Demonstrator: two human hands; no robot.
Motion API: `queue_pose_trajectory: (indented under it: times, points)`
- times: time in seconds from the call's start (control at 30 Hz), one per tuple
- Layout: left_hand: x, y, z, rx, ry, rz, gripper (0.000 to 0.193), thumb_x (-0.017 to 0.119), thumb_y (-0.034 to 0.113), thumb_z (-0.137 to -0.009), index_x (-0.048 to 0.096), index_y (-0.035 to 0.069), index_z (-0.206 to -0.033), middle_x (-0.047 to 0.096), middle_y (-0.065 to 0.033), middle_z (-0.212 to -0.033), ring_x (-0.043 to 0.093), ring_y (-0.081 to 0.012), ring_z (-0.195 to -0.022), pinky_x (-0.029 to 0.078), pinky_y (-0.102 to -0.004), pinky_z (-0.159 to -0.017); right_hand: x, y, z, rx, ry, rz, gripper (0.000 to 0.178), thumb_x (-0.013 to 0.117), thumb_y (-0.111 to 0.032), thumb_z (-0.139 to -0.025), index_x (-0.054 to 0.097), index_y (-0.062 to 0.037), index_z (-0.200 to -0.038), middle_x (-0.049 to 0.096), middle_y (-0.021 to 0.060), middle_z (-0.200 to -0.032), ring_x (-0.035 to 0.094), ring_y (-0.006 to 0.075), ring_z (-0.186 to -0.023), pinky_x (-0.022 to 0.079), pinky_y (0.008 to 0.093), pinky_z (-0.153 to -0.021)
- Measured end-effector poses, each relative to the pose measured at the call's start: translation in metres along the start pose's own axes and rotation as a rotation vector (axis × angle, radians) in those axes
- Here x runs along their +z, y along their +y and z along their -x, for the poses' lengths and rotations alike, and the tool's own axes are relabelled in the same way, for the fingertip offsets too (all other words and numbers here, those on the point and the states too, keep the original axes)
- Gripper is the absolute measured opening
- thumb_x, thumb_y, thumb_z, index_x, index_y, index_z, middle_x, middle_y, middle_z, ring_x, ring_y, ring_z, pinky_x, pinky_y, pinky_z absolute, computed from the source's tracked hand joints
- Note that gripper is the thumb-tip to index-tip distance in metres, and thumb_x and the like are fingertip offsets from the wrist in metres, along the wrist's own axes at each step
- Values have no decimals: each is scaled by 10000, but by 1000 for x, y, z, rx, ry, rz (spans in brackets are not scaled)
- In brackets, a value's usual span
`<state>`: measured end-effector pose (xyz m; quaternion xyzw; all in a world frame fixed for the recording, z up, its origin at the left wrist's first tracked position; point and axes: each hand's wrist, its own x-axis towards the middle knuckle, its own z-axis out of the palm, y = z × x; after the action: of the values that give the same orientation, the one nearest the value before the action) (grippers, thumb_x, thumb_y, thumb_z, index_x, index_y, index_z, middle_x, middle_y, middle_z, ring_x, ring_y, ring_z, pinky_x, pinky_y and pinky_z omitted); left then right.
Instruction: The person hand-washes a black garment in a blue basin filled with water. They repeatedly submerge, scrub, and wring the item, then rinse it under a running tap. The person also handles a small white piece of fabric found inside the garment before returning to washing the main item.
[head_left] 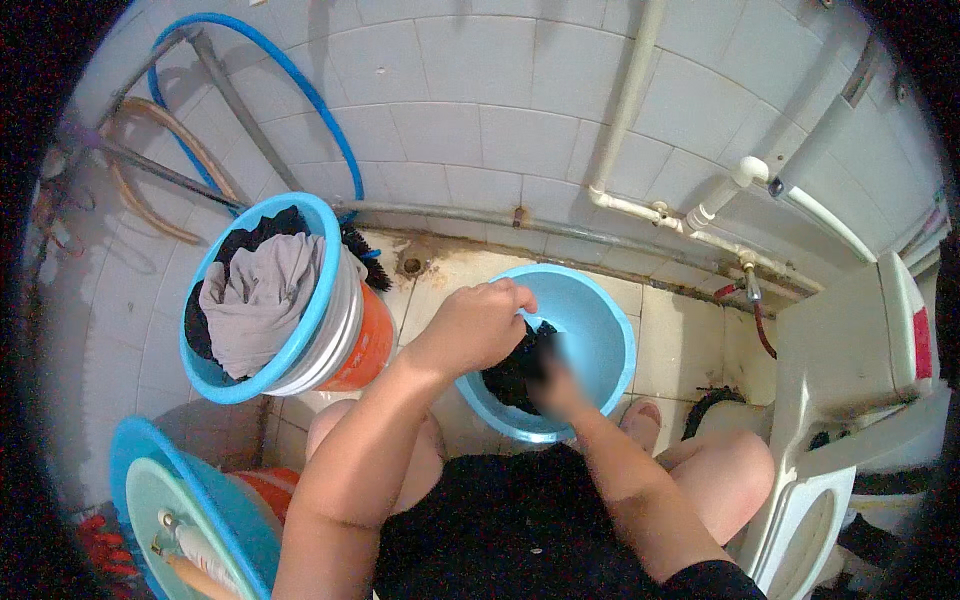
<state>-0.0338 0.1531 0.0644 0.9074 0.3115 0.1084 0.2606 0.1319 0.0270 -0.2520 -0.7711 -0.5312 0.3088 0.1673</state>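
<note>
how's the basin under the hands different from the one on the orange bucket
The basin under the hands sits on the tiled floor; the basin on the orange bucket is raised and tilted. The floor one holds a dark cloth, gripped by the left hand and blurred right hand; the raised one holds untouched grey cloth over dark. Both are round and blue.

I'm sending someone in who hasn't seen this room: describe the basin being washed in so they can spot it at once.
Start at the white toilet on the right; just left of it on the tiled floor sits the light blue basin. Both the left hand and right hand are in it, on dark cloth. The other blue basin sits on stacked buckets, holding grey clothing.
</note>
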Motion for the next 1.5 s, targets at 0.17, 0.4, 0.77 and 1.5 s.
queue_pose_trajectory:
  times: [0.17,0.4,0.77,1.5]
  points:
    - [-9,-8,3,-1,-59,-160,224,490,102,-760,602,49,-947,591,-158,-930,581,-331,-849,467,-409,-775,23,1,-5,-15,27,27,693,767,-267,-615,390,-217,-1195,343,258,-1280,434,451,-1087,411,461,-884]
    - [-5,-15,0,50,-78,-284,230,502,100,-745,606,68,-948,601,-150,-913,596,-321,-820,476,-421,-752,17,10,-29,-65,80,-29,372,712,-290,-611,476,-123,-845,612,158,-782,595,355,-797,463,430,-714]
    - [-9,-16,17,-26,-84,-326,184,498,130,-762,598,69,-904,611,-134,-948,601,-284,-878,469,-405,-772,-193,-154,24,26,-106,-1373,310,557,32,-688,511,-110,-960,527,5,-780,505,109,-732,412,237,-659]
    - [0,-30,21,-55,-238,-312,335,452,148,-768,568,98,-1079,584,-169,-1023,580,-322,-931,466,-427,-812,-202,-139,46,191,-235,-565,426,557,-129,-744,509,-74,-1164,581,77,-957,561,193,-852,483,336,-696]
